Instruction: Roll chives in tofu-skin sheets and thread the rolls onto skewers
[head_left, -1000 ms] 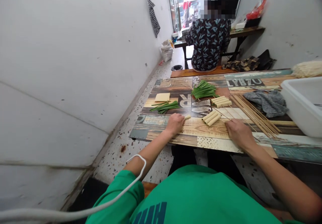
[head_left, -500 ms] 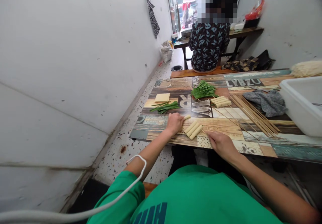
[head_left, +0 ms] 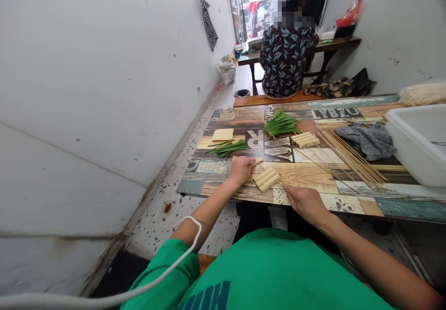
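Observation:
My right hand (head_left: 306,201) is closed around the end of a thin skewer (head_left: 280,182). Several pale yellow rolls (head_left: 266,180), like rolled tofu sheets, sit side by side on that skewer, low over the near part of the table. Just beyond them, my left hand (head_left: 241,169) has its fingers closed on another pale roll (head_left: 258,161), partly covered by the fingers. Past that hand lie a small bunch of cut green chives (head_left: 228,148) and a stack of flat yellow sheets (head_left: 223,135).
On the patterned table (head_left: 306,175) lie a larger chive bunch (head_left: 281,123), finished skewered rolls (head_left: 305,140), loose bamboo skewers (head_left: 350,156) and a grey cloth (head_left: 365,140). A white tub (head_left: 404,145) stands at right. Another person (head_left: 287,61) sits beyond, back turned.
My right hand and the skewered rolls have shifted slightly left, nearer the roll in my left hand. The whole view has also drifted a little; both hands keep their holds.

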`<state>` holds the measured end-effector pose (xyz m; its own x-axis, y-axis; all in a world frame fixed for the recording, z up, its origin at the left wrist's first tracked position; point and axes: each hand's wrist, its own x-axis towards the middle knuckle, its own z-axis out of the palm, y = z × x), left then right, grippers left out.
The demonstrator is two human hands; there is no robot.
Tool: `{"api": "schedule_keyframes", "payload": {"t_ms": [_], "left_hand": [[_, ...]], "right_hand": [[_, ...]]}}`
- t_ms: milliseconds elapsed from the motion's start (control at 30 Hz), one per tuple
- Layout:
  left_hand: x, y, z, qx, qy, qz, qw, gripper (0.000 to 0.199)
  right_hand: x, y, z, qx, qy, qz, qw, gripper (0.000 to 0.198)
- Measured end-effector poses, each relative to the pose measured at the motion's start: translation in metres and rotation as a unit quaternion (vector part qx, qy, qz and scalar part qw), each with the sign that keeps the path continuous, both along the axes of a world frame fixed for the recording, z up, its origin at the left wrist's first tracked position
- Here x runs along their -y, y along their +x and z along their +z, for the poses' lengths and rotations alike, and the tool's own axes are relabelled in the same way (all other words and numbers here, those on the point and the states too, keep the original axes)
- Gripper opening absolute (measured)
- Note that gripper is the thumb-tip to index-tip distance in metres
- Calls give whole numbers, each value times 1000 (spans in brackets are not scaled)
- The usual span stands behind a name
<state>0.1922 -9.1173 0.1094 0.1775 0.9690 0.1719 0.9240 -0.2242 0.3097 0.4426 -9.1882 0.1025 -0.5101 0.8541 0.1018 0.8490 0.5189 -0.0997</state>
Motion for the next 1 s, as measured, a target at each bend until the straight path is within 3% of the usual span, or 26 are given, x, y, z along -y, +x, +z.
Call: {"api": "schedule_keyframes", "payload": {"t_ms": [367, 1000], "left_hand": [[-1, -1, 3, -16, -8, -20, 1000, 28], [-3, -2, 5, -7, -15, -27, 1000, 26]], "right_hand": [[-4, -2, 1, -20, -20, 7, 1000, 39], [-1, -1, -16, -46, 54, 23, 997, 38]]}}
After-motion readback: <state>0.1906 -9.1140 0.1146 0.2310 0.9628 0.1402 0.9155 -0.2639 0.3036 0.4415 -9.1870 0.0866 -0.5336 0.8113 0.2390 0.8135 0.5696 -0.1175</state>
